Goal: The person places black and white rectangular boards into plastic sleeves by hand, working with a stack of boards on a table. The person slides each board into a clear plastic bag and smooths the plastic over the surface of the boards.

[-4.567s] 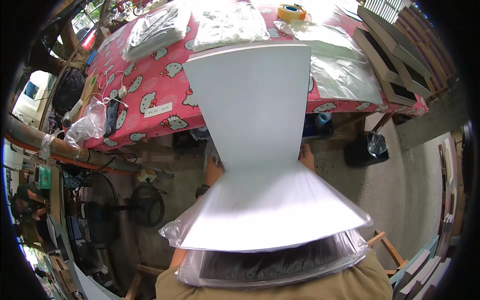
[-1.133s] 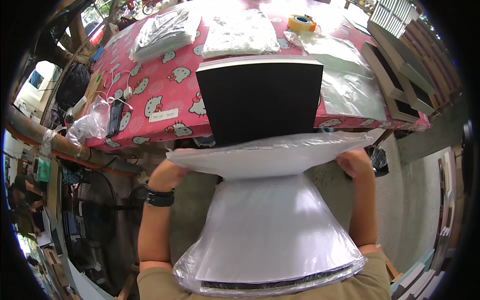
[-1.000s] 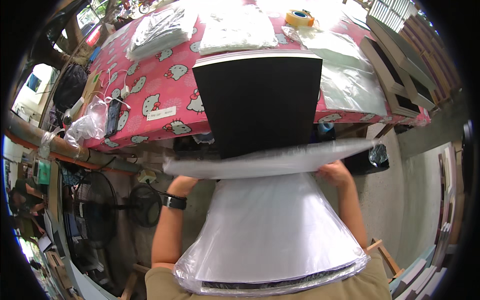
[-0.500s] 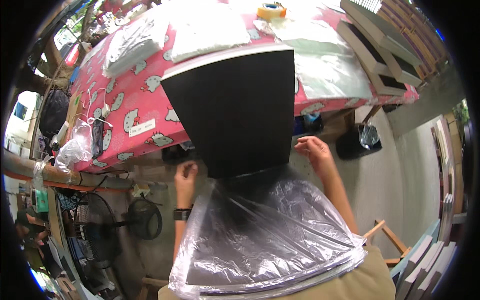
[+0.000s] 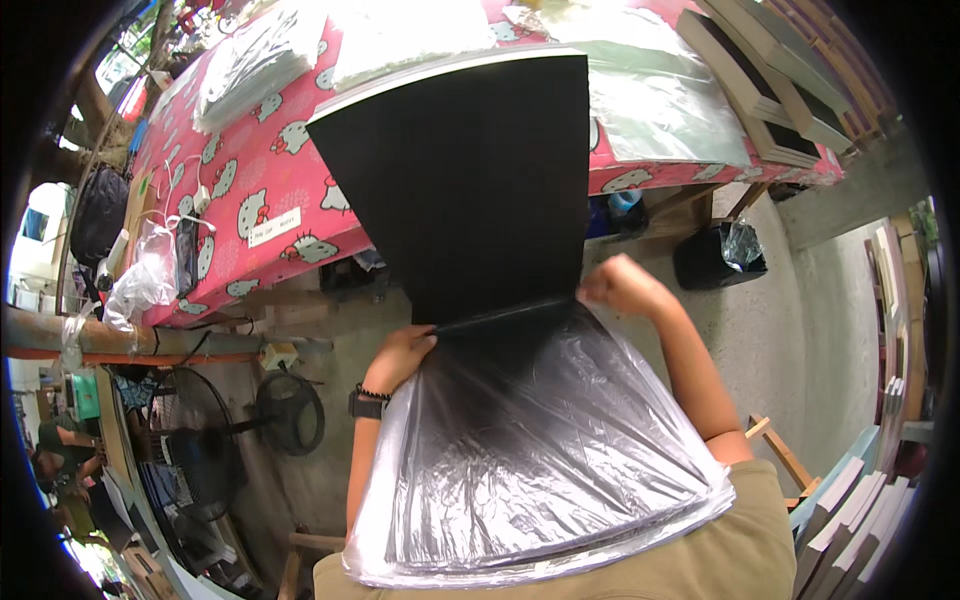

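Note:
A large black board with a white far edge stands tilted before me, its far end over the table. Its near part sits inside a clear plastic bag, which spreads down to my lap. My left hand is closed on the bag's mouth at the board's left edge, thumb pressed down. At the right edge my right hand is curled, fingers pinching the other corner of the bag's mouth. The fingertips there are partly hidden and slightly blurred.
A pink patterned cloth covers the table, which carries stacks of clear plastic bags. More boards are piled at its right end. A black bin stands on the floor; a fan is at the left. Boards lean at lower right.
Both hands have moved in from beside the board and closed on the bag's mouth. The bag's edge and the board sit slightly higher in view.

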{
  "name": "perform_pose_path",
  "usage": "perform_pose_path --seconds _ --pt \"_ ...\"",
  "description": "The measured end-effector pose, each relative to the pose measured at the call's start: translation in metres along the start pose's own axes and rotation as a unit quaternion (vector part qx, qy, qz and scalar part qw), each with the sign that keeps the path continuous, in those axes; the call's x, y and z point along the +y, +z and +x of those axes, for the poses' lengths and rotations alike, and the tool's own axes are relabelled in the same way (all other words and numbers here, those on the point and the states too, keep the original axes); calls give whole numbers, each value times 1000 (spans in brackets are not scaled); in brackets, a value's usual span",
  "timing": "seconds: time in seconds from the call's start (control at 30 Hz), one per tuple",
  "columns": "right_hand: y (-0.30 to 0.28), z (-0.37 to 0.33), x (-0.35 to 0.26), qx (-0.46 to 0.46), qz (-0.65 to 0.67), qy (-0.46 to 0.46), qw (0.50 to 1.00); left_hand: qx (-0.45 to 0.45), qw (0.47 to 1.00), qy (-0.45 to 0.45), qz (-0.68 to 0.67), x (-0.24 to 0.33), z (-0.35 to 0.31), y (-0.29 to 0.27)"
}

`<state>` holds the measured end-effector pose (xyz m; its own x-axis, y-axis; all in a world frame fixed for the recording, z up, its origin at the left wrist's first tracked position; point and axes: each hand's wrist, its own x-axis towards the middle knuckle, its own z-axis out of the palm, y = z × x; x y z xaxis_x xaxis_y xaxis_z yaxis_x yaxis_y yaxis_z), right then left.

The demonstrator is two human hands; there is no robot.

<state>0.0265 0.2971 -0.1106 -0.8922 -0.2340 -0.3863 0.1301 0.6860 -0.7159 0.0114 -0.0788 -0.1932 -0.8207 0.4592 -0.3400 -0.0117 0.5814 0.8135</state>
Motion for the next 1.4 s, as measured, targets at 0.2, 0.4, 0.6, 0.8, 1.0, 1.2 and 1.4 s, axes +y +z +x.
perform_pose_path --seconds 0.2,0.4,0.6,0.8,1.0,1.2,1.4 --pt "-95 50 -2 497 -174 -167 833 148 984 4 99 53 -16 -32" --pt "-124 71 12 432 -6 -50 901 166 982 58 71 52 -22 -20" --pt "-152 78 35 362 219 -49 905 173 982 35 63 50 -24 -17" --pt "-166 76 49 384 371 -25 845 197 977 39 70 57 -25 -22" --pt "-163 75 54 478 432 -20 764 230 970 39 65 53 -31 -28" --pt "-195 73 59 605 281 -81 741 247 963 81 71 65 -29 -38" --pt "-185 -14 -76 749 115 -291 584 387 898 206 -49 145 -49 -76"
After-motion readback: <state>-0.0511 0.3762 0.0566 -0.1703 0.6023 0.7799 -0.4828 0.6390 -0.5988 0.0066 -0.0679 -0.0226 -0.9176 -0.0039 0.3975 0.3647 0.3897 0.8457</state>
